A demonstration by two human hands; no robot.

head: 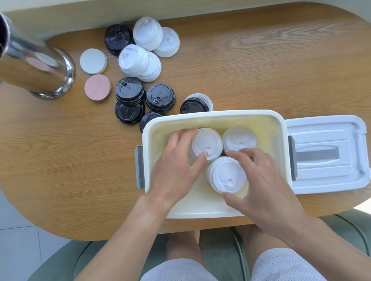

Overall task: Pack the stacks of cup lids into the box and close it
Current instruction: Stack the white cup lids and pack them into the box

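A white box (279, 122) with a pale yellow inside stands open at the table's near edge. Three stacks of white cup lids stand in it. My left hand (175, 164) is curled around the back left stack (206, 143). My right hand (260, 178) grips the front stack (227, 174), thumb at its near side. The back right stack (239, 137) stands free. The box's white lid (327, 156) lies flat to the right of the box. On the table to the back left wait white lid stacks (137, 59) (148, 33) and black lid stacks (130, 90) (160, 96).
A tall shiny metal cylinder (27, 58) stands at the far left. A white disc (93, 61) and a pink disc (98, 87) lie beside it. More black lids (193, 106) sit just behind the box. A green chair (56, 272) is under me.
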